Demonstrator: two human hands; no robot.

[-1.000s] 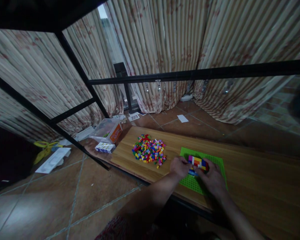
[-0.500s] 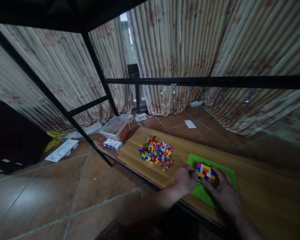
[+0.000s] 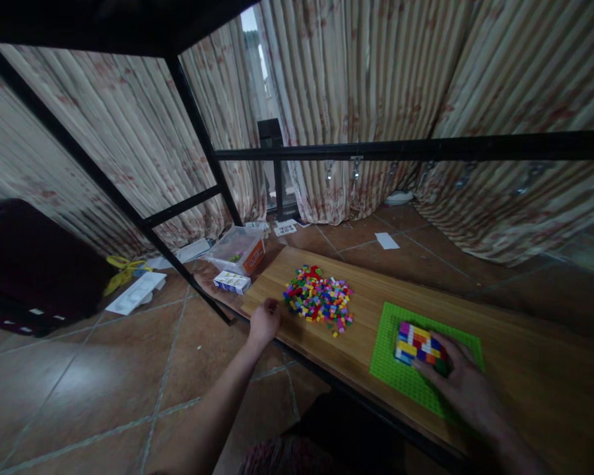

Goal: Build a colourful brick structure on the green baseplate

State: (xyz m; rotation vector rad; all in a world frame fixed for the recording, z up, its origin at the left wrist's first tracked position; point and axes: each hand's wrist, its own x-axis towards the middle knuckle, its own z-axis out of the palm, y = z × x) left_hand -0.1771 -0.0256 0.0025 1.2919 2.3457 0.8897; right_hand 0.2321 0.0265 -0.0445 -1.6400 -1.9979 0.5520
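A block of stacked toy bricks [image 3: 418,344] in white, yellow, red, blue and purple stands on a green studded baseplate [image 3: 393,373]. My right hand [image 3: 458,376] wraps its right side, thumb in front and fingers behind, partly hiding that end. Over the board's front edge, my left hand [image 3: 266,321] is beside a pile of loose toy bricks [image 3: 319,297], just left of it. Its fingers are curled in, and whatever they may hold is hidden.
The wooden board [image 3: 361,356] carries the pile and baseplate. At its far left are a clear plastic bin [image 3: 235,249] and a small white-purple box [image 3: 232,282]. A black metal frame [image 3: 198,119] rises around it. A dark suitcase [image 3: 30,264] stands left on the tiled floor.
My left hand has left the brick block and moved left to the near side of the loose pile. My right hand keeps its hold on the block. The view has shifted slightly.
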